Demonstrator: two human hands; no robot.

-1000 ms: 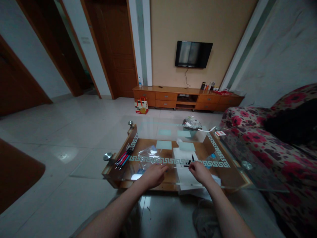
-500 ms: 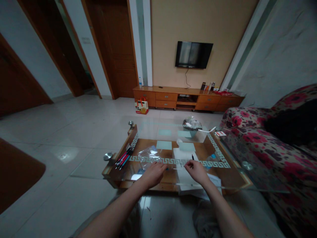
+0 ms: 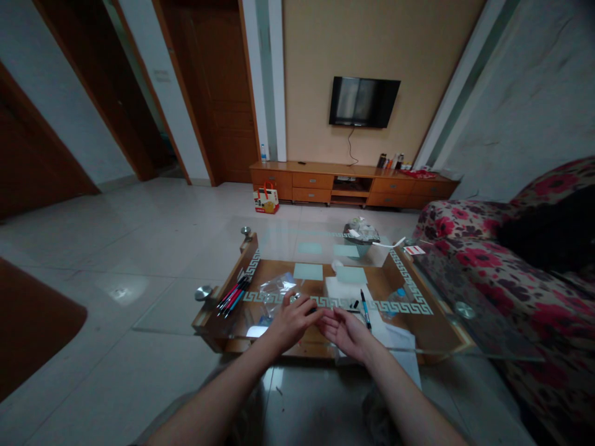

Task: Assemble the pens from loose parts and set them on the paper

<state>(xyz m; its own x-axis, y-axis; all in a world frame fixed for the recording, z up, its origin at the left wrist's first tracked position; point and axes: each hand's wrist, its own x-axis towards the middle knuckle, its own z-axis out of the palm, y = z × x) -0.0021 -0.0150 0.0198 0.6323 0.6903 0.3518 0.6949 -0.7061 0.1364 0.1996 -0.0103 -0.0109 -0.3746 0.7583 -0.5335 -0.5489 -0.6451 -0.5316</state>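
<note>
1. Looks partway along, with a bunch of slim red, blue and black pens [image 3: 233,296] at half past nine from the hands, on the clear glass tabletop [image 3: 170,313].
2. Leaves apart one slim blue-and-black pen [image 3: 365,306] at three o'clock, near the right hand [image 3: 348,334], plus short black pieces [image 3: 356,304] at two o'clock, not yet joined to anything.
3. Curves the left hand [image 3: 290,322] palm-down; perhaps pinches something small and dark, but cannot tell in this dim view.
4. Holds the right hand palm-up, fingers loose, grasping nothing visible.
5. Has a crumpled clear plastic bag [image 3: 277,288] at ten o'clock, in the way between left hand and bunch.
6. Shows a white box [image 3: 337,290] beneath the glass at one o'clock.
</note>
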